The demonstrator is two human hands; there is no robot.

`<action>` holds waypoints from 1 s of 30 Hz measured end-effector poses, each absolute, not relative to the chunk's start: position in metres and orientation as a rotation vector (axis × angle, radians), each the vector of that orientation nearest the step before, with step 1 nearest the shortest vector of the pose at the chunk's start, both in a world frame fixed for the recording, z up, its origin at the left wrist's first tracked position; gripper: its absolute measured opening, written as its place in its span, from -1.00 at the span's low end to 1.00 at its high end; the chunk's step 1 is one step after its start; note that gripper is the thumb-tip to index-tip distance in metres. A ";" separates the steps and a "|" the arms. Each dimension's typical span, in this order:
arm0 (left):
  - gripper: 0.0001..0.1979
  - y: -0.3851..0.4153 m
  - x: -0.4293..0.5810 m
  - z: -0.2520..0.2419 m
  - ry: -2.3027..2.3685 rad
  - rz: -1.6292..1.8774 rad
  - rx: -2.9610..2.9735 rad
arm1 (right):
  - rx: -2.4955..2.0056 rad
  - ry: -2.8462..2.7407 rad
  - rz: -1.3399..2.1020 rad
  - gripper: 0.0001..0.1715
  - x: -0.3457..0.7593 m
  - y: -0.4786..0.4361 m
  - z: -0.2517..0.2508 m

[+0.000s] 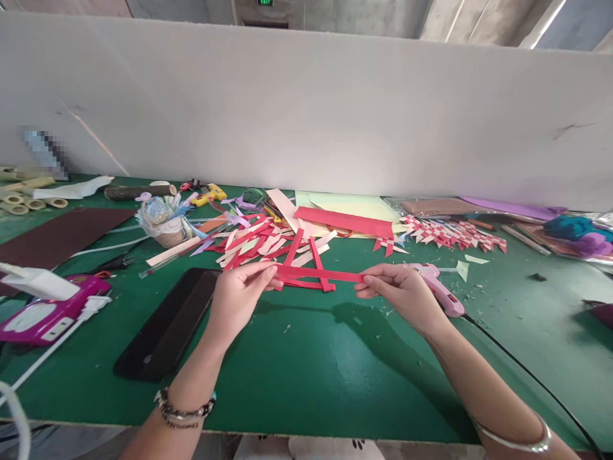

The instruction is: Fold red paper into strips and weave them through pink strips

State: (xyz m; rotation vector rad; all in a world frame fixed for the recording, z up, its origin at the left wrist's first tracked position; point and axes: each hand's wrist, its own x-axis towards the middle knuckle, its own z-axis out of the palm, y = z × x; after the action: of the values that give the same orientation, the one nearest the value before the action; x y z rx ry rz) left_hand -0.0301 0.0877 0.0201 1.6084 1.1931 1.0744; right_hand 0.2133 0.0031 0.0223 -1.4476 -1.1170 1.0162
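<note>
A red paper strip is stretched level between my two hands, above the green table. My left hand pinches its left end between thumb and fingers. At the other end, my right hand grips the strip the same way. Just behind it lie more red strips, two of them slanting toward me. A heap of red and pale pink strips spreads behind my left hand. Close to my right wrist rests a pink glue gun.
A black phone lies left of my left forearm. Farther left sits a magenta power strip with white plugs. Woven red-and-white paper pieces lie at the back right. A pale partition stands behind the green table.
</note>
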 end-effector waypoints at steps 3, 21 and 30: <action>-0.78 0.087 -0.028 0.020 1.188 1.093 1.652 | -1.462 -1.166 0.949 -0.70 0.212 0.001 0.022; -0.82 0.049 -0.029 0.063 1.003 0.779 2.120 | -1.453 -1.988 0.722 -0.71 0.175 -0.019 0.038; -0.81 0.051 -0.045 0.072 1.184 0.870 1.790 | -1.293 -1.676 1.229 -0.53 0.182 -0.028 0.027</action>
State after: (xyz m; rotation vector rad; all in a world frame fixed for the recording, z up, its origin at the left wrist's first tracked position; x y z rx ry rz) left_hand -0.0445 0.0512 0.0719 1.7903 1.1836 0.8700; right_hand 0.1820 -0.0285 0.0267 -1.2927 -1.6755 1.2295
